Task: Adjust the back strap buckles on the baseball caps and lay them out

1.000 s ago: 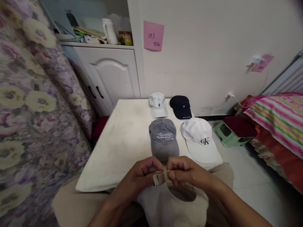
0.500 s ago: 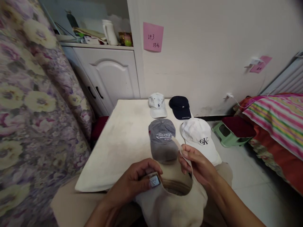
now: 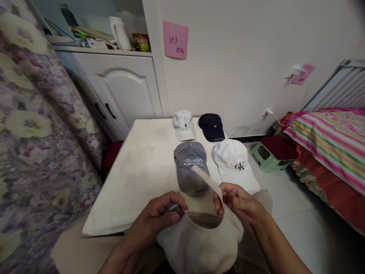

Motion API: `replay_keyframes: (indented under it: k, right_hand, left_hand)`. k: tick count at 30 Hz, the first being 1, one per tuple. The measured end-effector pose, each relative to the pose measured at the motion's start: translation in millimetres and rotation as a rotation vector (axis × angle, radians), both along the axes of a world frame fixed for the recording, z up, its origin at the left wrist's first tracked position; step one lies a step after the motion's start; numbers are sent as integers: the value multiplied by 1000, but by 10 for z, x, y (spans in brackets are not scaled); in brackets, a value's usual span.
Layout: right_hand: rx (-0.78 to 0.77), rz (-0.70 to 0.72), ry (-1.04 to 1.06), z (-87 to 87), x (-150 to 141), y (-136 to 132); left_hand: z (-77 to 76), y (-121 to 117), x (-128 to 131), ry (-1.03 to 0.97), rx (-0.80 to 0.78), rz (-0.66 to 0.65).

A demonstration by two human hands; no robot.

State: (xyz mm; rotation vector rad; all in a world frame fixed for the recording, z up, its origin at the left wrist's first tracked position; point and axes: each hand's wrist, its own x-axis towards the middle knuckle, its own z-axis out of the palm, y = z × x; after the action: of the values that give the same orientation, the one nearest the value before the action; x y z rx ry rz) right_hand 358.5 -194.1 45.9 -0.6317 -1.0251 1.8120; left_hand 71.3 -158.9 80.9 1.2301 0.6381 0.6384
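A beige baseball cap (image 3: 202,243) rests near my lap with its back opening facing up. My left hand (image 3: 161,217) pinches the left edge of that opening, where a buckle partly shows under the fingers. On the other side, my right hand (image 3: 238,201) grips the cap's strap (image 3: 208,182), whose free end sticks up to the left. Just beyond the hands lies a grey cap (image 3: 190,167) with white lettering. A white cap (image 3: 235,163) with black letters sits to its right. Farther back are a small white cap (image 3: 184,125) and a navy cap (image 3: 211,127).
The caps lie on a cream-covered table (image 3: 128,175) against the wall. At left hang a floral curtain (image 3: 42,133) and a white cabinet (image 3: 122,83). On the right are a green stool (image 3: 269,158) and a bed with a striped cover (image 3: 336,140).
The strap, first pinched between both hands at the buckle, has come free of it and now stands loose in my right hand. The hands have moved apart. The view has shifted slightly right.
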Motion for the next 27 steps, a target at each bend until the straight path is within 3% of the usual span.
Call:
replay_keyframes:
  k: [3,6,11,13,15,17,20,22,27]
  right_hand:
    - [-47,177,-75,-165,164,-73]
    - [-24,167,-49,-239,202,-100]
    - [-11,2,71,-46,-7,-21]
    - [-40,-53,151,81,-125,50]
    - [-42,-102,215,185,-229,133]
    - [-45,-124,260,242,-305,212]
    - [-70,-117,281,232,-361,294]
    - [-86,-109,273,186,-370,323]
    - [-122,-80,255,110,-337,359]
  left_hand:
    - [-16,36,38,-76,-89,52]
    - [55,79,74,-159,-153,82]
    - [303,191,58,-286,-171,124]
    - [326,245,25,-353,-181,105]
    - [230,284,-15,-406,-217,27]
    - [24,296,-54,-454,-288,-50]
    - [-342,266,-100,-598,-296,-8]
    - [-512,234,-117,-659,-298,-51]
    - [-595,224,-133,-663,-392,-77]
